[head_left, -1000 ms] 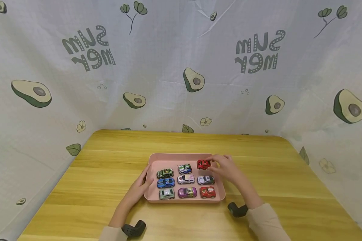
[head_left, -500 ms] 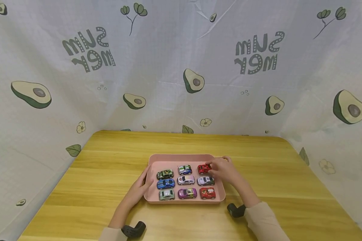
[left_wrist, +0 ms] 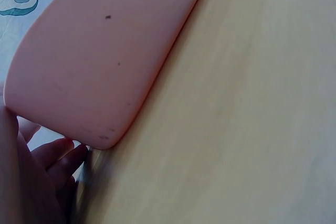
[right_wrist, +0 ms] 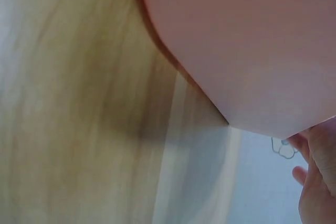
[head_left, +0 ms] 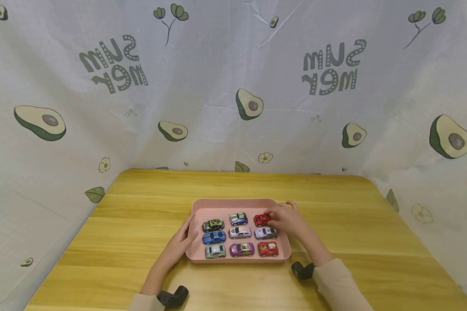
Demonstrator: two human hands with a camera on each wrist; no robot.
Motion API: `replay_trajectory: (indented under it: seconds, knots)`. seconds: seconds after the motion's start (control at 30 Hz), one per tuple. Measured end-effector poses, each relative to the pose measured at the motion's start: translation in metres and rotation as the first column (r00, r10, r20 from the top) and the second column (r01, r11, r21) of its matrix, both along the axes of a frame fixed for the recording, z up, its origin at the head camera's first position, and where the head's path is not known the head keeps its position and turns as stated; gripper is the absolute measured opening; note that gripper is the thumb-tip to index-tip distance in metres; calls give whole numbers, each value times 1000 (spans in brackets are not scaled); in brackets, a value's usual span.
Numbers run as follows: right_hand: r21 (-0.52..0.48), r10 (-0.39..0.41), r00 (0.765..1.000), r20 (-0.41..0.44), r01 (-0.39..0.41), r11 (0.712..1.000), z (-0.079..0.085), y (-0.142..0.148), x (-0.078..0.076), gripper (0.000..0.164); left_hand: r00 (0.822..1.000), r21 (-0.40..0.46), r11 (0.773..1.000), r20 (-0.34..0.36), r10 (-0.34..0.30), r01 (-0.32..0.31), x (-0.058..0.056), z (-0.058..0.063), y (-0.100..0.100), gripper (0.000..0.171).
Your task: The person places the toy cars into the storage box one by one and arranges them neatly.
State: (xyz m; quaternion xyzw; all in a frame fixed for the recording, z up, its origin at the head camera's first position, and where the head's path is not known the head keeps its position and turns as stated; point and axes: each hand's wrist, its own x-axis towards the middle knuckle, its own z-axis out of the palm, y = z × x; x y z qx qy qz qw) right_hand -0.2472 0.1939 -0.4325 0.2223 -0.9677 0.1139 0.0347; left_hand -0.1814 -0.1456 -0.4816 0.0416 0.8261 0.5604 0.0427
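Observation:
A pink tray on the table holds several toy cars in three rows. My left hand grips the tray's left wall, thumb over the rim and fingers outside; in the left wrist view those fingers lie under the tray's side. At the back right inside the tray, my right hand pinches a red toy car between thumb and index finger. Just in front of it sits a silver-grey toy car. The right wrist view hides the red car behind the tray wall.
The other toy cars include a camouflage one, a blue one, a purple one and a second red one. The wooden table extends around the tray. A patterned curtain hangs behind it.
My right hand has brought the red toy car a little toward the front of the tray, level with the back row. The left hand has stayed in place.

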Motion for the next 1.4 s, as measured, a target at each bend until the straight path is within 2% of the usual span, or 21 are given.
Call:
replay_trajectory:
  seconds: [0.2, 0.43, 0.6, 0.77, 0.97, 1.1, 1.4]
  knots:
    - [2, -3, 1000, 3, 3, 1000, 0, -1, -1, 27, 1000, 7, 1000, 2, -5, 5, -1, 0, 0, 62]
    - [-3, -5, 1000, 13, 5, 1000, 1, 2, 1, 35, 1000, 12, 1000, -7, -13, 13, -2, -1, 1, 62]
    - [-81, -21, 1000, 9, 22, 996, 2, 5, 9, 36, 1000, 10, 1000, -3, -14, 14, -2, -1, 1, 63]
    - [-205, -52, 996, -70, 37, 978, 7, 8, 20, 34, 1000, 6, 1000, -4, -12, 12, -1, -1, 0, 63]
    - [-279, -126, 975, -184, 71, 958, 12, 17, 30, 35, 1000, 15, 1000, -2, -21, 21, -1, 1, 1, 63]
    - [-329, -184, 956, -226, 103, 939, 13, 26, 36, 35, 1000, 11, 1000, 2, -19, 19, -2, 2, 1, 62]
    - [-403, -292, 929, -226, 183, 897, 11, 53, 57, 39, 1000, -9, 1000, -5, -21, 21, -1, 3, 1, 56]
